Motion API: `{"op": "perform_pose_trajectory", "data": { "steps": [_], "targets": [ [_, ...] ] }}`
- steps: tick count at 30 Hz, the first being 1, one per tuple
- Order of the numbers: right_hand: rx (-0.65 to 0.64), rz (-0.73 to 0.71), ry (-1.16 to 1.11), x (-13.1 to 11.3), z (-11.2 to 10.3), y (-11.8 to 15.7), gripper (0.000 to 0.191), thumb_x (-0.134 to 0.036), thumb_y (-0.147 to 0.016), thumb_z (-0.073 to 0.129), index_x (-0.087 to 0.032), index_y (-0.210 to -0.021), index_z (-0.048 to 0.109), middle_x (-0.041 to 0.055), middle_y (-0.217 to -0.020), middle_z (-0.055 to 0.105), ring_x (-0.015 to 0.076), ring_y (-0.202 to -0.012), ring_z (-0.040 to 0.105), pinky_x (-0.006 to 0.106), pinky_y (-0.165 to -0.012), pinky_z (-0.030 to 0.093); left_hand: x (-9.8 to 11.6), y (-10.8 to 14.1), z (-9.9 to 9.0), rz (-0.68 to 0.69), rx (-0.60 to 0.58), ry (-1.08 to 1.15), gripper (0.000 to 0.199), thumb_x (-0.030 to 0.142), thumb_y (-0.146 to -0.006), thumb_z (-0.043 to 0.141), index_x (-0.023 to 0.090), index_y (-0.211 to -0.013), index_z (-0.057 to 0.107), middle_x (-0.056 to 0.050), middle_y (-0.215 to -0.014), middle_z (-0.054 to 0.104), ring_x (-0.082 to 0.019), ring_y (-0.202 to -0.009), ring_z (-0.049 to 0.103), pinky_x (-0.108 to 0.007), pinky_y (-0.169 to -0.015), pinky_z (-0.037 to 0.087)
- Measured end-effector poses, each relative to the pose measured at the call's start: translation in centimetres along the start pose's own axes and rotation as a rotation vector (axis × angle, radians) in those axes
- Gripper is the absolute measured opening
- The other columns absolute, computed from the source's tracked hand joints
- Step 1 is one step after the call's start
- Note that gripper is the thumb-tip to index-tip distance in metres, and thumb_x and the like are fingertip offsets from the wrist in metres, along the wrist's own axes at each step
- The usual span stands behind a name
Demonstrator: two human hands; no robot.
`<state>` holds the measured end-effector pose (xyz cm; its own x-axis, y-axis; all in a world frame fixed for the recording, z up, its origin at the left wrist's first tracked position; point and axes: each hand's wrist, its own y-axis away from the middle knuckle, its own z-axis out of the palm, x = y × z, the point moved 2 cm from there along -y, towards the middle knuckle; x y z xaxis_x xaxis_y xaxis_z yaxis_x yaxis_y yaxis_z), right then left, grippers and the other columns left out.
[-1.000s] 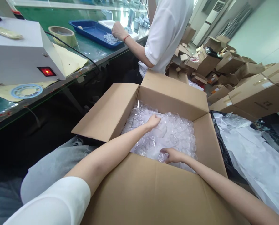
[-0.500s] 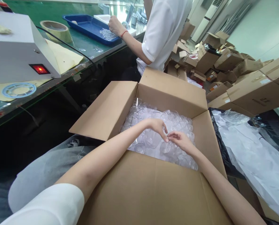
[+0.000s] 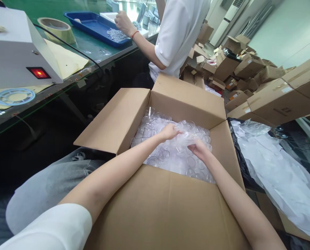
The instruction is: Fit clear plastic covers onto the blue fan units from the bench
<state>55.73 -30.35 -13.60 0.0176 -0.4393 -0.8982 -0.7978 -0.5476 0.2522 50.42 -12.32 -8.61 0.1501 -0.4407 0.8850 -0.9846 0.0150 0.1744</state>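
An open cardboard box (image 3: 165,205) stands in front of me. Many round clear plastic pieces (image 3: 153,160), cup-like in shape, fill it among white sheeting. My left hand (image 3: 170,132) is closed over the middle of the box. My right hand (image 3: 198,148) is a little nearer and to the right, its fingers curled inward. Between the two hands stretches a piece of clear plastic film (image 3: 186,139), smeared by motion, and both hands seem to grip its ends. The fingertips are partly hidden behind it.
On the left bench are a white machine (image 3: 19,52) with a lit red switch, a tape roll (image 3: 56,29), a blue spool (image 3: 15,97) and a blue tray (image 3: 92,26). A co-worker (image 3: 181,34) sits beyond the box. White plastic sheeting (image 3: 272,163) and stacked cartons (image 3: 282,97) lie to the right.
My hands, earlier touching at the fingertips, have moved apart. The left has gone slightly up and left, and clear film now spans between them. The view has shifted slightly.
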Motion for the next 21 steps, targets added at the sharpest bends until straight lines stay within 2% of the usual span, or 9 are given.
{"op": "perform_pose_trajectory", "data": {
  "steps": [3,5,8,11,14,17,21],
  "targets": [
    [-0.021,-0.047,0.256,-0.3,0.7,-0.6,0.036,-0.034,-0.091,0.059,-0.019,-0.123,0.055,0.0102,-0.135,0.048,0.0279,-0.119,0.049,0.051,-0.098,0.042,0.7,-0.5,-2.0,0.018,0.169,-0.093,0.010,0.014,-0.077,0.058,0.013,-0.075,0.068,-0.011,-0.083,0.069,-0.026,-0.092,0.063,-0.033,-0.082,0.045],
    [-0.091,-0.081,0.403,-0.5,1.2,-0.8,0.039,-0.033,-0.087,0.065,-0.019,-0.122,0.056,0.0102,-0.138,0.046,0.0299,-0.125,0.044,0.055,-0.103,0.035,0.9,-0.7,-3.5,0.031,0.259,-0.134,0.013,0.010,-0.075,0.056,0.014,-0.080,0.067,-0.011,-0.092,0.069,-0.026,-0.100,0.061,-0.034,-0.088,0.043],
    [-0.266,-0.100,0.569,-0.8,1.8,-0.6,0.033,-0.032,-0.084,0.069,-0.015,-0.112,0.062,0.0090,-0.116,0.062,0.0256,-0.109,0.056,0.050,-0.097,0.043,0.3,-1.1,-5.3,0.026,0.357,-0.144,0.021,0.012,-0.082,0.044,0.014,-0.083,0.065,-0.011,-0.098,0.069,-0.022,-0.097,0.061,-0.031,-0.086,0.043],
    [-0.390,-0.090,0.699,-0.7,2.0,-0.3,0.022,-0.032,-0.090,0.062,-0.014,-0.102,0.065,0.0051,-0.098,0.067,0.0187,-0.090,0.064,0.040,-0.084,0.052,-1.0,-1.3,-6.1,-0.031,0.432,-0.144,0.025,0.018,-0.085,0.039,0.013,-0.075,0.061,-0.012,-0.088,0.067,-0.023,-0.087,0.061,-0.032,-0.079,0.044],
    [-0.359,-0.066,0.871,-0.3,2.4,-0.5,0.024,-0.034,-0.095,0.054,-0.014,-0.100,0.064,0.0059,-0.103,0.066,0.0193,-0.095,0.063,0.041,-0.087,0.051,-1.8,-1.4,-5.9,-0.042,0.464,-0.156,0.016,0.022,-0.077,0.054,0.015,-0.062,0.054,-0.009,-0.073,0.062,-0.025,-0.081,0.059,-0.034,-0.076,0.043],
    [-0.261,-0.035,1.067,0.1,3.1,-1.2,0.026,-0.036,-0.092,0.058,-0.015,-0.106,0.062,0.0094,-0.119,0.059,0.0245,-0.110,0.056,0.048,-0.096,0.044,-1.7,-1.7,-5.4,0.011,0.454,-0.124,0.016,0.013,-0.069,0.061,0.016,-0.058,0.049,-0.003,-0.064,0.055,-0.019,-0.075,0.055,-0.029,-0.072,0.041],
    [-0.233,-0.013,1.205,0.5,3.8,-1.5,0.023,-0.032,-0.091,0.060,-0.017,-0.108,0.063,0.0092,-0.125,0.056,0.0254,-0.115,0.052,0.049,-0.098,0.043,-1.8,-2.2,-5.5,0.033,0.469,-0.031,0.005,0.011,-0.081,0.051,0.013,-0.077,0.055,0.000,-0.072,0.055,-0.012,-0.066,0.051,-0.024,-0.063,0.041]
  ]
}}
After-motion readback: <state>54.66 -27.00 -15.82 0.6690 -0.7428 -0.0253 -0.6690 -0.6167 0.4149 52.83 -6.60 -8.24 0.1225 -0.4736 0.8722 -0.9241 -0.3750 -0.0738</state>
